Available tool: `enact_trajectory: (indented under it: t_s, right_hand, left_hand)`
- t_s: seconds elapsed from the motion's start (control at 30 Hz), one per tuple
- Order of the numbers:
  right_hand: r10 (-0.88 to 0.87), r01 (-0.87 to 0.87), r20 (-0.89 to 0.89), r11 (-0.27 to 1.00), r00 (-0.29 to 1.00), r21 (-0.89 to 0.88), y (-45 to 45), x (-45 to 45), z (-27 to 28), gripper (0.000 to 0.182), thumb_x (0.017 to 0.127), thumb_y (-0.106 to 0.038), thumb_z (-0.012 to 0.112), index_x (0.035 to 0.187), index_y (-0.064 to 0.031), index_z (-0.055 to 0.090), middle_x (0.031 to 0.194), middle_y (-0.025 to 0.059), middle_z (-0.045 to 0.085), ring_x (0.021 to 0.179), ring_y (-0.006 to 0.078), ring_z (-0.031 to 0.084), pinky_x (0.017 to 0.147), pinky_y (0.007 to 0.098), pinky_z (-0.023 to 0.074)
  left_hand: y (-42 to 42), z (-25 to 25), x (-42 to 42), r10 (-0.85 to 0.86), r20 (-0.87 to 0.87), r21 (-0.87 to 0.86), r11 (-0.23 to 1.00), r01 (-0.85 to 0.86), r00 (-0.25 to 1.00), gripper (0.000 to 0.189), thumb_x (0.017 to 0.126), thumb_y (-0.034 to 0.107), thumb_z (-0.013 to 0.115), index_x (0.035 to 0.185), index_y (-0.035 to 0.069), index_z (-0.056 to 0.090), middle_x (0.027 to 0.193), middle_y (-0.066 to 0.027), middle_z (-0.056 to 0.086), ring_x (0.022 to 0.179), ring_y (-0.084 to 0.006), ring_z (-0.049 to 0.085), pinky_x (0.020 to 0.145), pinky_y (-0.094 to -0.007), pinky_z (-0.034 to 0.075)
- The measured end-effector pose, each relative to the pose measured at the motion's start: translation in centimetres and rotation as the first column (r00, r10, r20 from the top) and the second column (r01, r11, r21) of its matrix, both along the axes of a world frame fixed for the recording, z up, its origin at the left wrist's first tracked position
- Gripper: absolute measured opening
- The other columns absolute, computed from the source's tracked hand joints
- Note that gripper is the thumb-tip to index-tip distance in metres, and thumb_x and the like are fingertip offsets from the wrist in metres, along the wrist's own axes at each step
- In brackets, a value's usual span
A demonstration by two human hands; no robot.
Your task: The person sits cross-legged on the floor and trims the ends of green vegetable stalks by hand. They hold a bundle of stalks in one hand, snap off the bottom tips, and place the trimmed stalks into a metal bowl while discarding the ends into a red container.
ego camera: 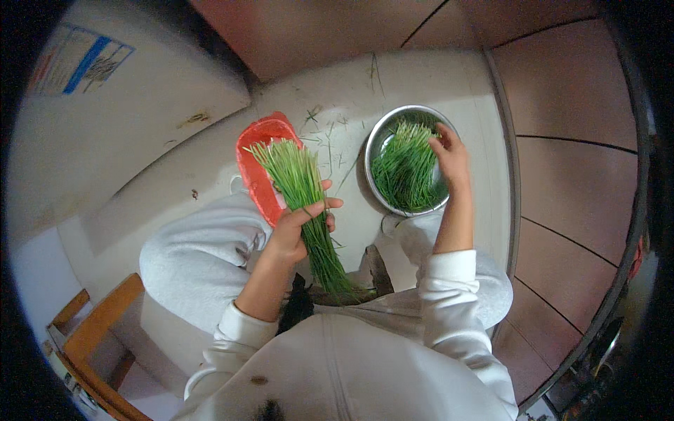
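My left hand [295, 231] is wrapped around a thick bunch of green chives [295, 179]. Their pale cut ends point up and away from me, and the dark leaf tips hang down towards my lap. Behind the bunch stands a red plastic container [250, 173], partly hidden by it. To the right, a round stainless steel bowl [368, 179] holds a heap of chives [405, 173], pale ends at the far side. My right hand [453, 155] hovers at the bowl's right side, thumb and fingers apart, beside the heap; I see nothing in it.
Loose chive scraps [329, 147] lie on the pale floor [347, 105] between container and bowl. Brown cabinet panels [574, 184] rise on the right. A white appliance-like panel [147, 105] stands at left, and a wooden chair frame [105, 316] at lower left. My knees flank the work.
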State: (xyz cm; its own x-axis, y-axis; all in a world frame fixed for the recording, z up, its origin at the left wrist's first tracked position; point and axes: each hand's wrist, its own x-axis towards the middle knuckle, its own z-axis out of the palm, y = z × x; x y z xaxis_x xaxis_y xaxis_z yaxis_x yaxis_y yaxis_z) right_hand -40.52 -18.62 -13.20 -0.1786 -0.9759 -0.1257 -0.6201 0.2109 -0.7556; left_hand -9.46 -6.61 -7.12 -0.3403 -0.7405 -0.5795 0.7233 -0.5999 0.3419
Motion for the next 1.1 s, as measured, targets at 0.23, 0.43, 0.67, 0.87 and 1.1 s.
enact_trajectory:
  t_s: [0.23, 0.43, 0.67, 0.87, 1.1]
  right_hand:
    - [0.236, -0.445, 0.677, 0.883, 0.697, 0.150, 3.6, 15.8, 13.9, 0.018, 0.080, -0.014, 0.058, 0.090, 0.0007, 0.060, 0.078, 0.0041, 0.059, 0.073, 0.0106, 0.056, 0.068, 0.0251, 0.0455]
    - [0.325, -0.414, 0.611, 0.910, 0.721, 0.005, 6.5, 19.0, 18.0, 0.013, 0.075, -0.010, 0.064, 0.078, 0.0012, 0.059, 0.067, -0.0006, 0.055, 0.057, 0.0057, 0.045, 0.051, 0.0189, 0.0357]
    - [0.230, -0.303, 0.682, 0.953, 0.694, -0.012, 9.1, 19.7, 20.3, 0.012, 0.076, -0.011, 0.063, 0.072, -0.0023, 0.055, 0.061, -0.0008, 0.051, 0.052, 0.0058, 0.043, 0.047, 0.0195, 0.0333]
    - [0.071, 0.035, 0.742, 0.991, 0.667, -0.126, 9.7, 17.0, 22.0, 0.009, 0.080, -0.011, 0.058, 0.078, -0.0026, 0.055, 0.063, 0.0019, 0.052, 0.052, 0.0082, 0.048, 0.045, 0.0188, 0.0363]
    - [0.011, 0.136, 0.733, 0.981, 0.680, -0.140, 10.0, 16.1, 21.6, 0.015, 0.080, -0.015, 0.059, 0.075, -0.0015, 0.056, 0.063, 0.0026, 0.055, 0.055, 0.0088, 0.052, 0.047, 0.0196, 0.0370]
  left_hand:
    - [0.7, 4.8, 1.8, -0.062, -0.141, -0.149, 0.988, 0.040, 0.988, 0.047, 0.080, 0.009, 0.053, 0.123, 0.002, 0.035, 0.101, -0.0176, 0.054, 0.075, -0.0209, 0.058, 0.072, -0.0352, 0.050]
    - [1.5, 8.5, 4.2, -0.126, -0.044, -0.234, 0.966, 0.113, 0.991, 0.038, 0.082, 0.013, 0.054, 0.117, 0.002, 0.043, 0.095, -0.0143, 0.057, 0.074, -0.0196, 0.059, 0.067, -0.0302, 0.050]
    - [1.9, 11.3, 4.8, -0.145, 0.167, -0.256, 0.949, 0.185, 0.975, 0.028, 0.078, 0.009, 0.058, 0.103, 0.001, 0.050, 0.082, -0.0093, 0.060, 0.068, -0.0167, 0.059, 0.054, -0.0264, 0.048]
    - [0.4, 12.5, 6.7, 0.073, 0.174, -0.207, 0.978, -0.036, 0.982, 0.020, 0.076, 0.011, 0.061, 0.092, 0.001, 0.053, 0.076, -0.0068, 0.058, 0.065, -0.0142, 0.058, 0.054, -0.0262, 0.048]
    - [-1.3, 13.5, 12.3, 0.254, 0.444, -0.321, 0.940, -0.112, 0.859, 0.022, 0.073, 0.012, 0.066, 0.088, 0.003, 0.054, 0.073, -0.0055, 0.057, 0.062, -0.0136, 0.055, 0.054, -0.0247, 0.046]
